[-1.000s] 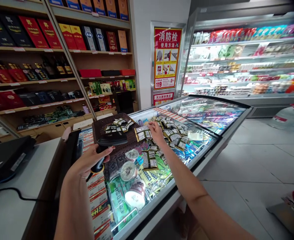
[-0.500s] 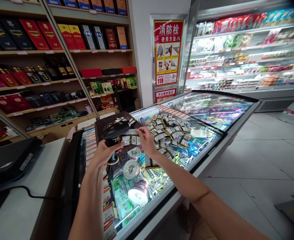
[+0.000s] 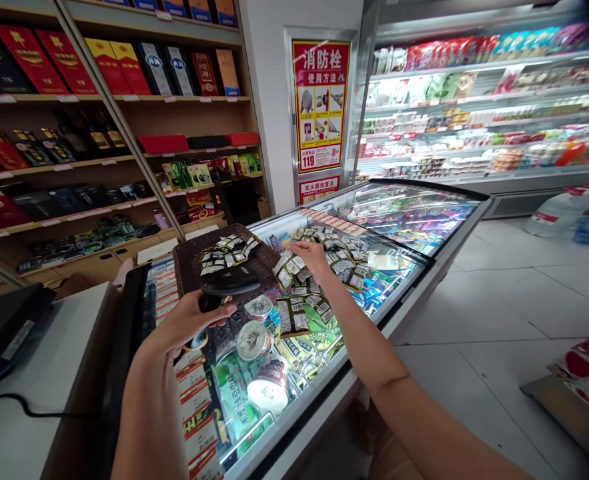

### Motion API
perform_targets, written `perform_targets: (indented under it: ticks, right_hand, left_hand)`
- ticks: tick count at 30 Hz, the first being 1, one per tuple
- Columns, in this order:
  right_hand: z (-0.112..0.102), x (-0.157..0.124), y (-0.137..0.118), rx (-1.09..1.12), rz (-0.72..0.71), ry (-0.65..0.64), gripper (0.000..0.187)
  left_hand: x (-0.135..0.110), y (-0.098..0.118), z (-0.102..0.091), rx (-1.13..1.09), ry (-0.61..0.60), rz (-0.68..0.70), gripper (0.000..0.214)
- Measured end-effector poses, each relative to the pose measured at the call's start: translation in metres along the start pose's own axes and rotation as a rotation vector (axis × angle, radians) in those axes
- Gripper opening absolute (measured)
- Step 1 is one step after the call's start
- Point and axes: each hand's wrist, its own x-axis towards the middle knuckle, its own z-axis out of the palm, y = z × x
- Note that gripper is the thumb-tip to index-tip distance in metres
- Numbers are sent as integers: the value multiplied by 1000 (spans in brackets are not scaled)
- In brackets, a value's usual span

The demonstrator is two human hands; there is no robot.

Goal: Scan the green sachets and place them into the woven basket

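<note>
My left hand is shut around the handle of a black handheld barcode scanner, which it holds over a woven brown basket. The basket rests on the glass lid of a chest freezer and holds several small sachets. My right hand is farther right, pinching a strip of foil sachets. Beneath it, many similar sachets lie heaped inside the freezer beside round-lidded tubs.
Wooden shelves of boxed goods stand behind the freezer, and a refrigerated display case stands at the right. A white counter with a black device lies at the left. A tiled floor runs along the freezer's right side.
My right hand has moved right with the sachet strip, away from the scanner. My left hand has lowered the scanner slightly, and the two hands now stand farther apart.
</note>
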Motion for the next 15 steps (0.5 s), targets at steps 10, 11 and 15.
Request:
perform_targets:
  ticks: [10,11,15]
  right_hand:
    - [-11,6,7,-64,46,-69,47]
    - [-11,5,6,-72,41,-76,48]
    - [-11,2,2,-95,39,-84,50]
  left_hand:
    - [4,-2,4,41,-95,57,48]
    - [4,-1,5,41,-89,56,48]
    - [5,-2,5,52,-96,41,49]
